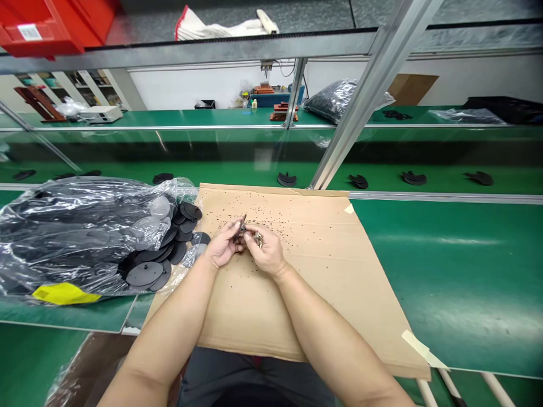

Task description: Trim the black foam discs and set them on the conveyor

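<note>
Above the cardboard sheet (331,282), my left hand (224,244) holds a black disc (241,224) tilted on edge, fingers wrapped round it. Close against it on the right, my right hand (266,249) is closed round a small brass-coloured metal tool (258,239), its fingertips at the disc. The tool's working end is hidden between the fingers. Tiny black specks (271,213) lie scattered over the cardboard around both hands. Left of the hands, flat black discs (146,273) spill from a clear plastic bag (76,226).
Black parts (287,179) sit spaced out along the green belt (254,164) behind the cardboard. A slanted metal post (356,107) rises at its back right edge. Overhead, a shelf holds a red bin (55,25) and white gloves (224,25). A yellow label (65,293) lies on the bag.
</note>
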`<state>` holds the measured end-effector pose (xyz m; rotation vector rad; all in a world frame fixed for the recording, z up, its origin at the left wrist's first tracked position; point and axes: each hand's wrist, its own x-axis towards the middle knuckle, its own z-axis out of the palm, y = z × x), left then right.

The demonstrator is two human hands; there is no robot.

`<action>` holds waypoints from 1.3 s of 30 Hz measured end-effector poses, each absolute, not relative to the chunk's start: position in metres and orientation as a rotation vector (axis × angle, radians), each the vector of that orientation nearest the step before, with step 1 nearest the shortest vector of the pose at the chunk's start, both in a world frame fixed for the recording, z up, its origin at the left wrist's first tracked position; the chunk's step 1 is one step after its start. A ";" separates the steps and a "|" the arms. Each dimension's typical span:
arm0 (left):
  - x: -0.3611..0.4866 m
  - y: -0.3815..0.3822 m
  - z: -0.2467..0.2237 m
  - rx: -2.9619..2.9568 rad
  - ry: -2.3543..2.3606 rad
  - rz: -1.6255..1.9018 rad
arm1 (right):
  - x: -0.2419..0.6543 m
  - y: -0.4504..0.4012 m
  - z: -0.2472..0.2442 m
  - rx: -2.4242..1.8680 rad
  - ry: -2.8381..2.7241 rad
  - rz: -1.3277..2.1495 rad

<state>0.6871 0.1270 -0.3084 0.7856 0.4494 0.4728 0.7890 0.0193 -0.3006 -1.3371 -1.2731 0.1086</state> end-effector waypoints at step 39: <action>0.762 0.307 -0.230 2.365 1.185 0.994 | 0.802 0.033 -0.312 -1.335 -0.868 0.168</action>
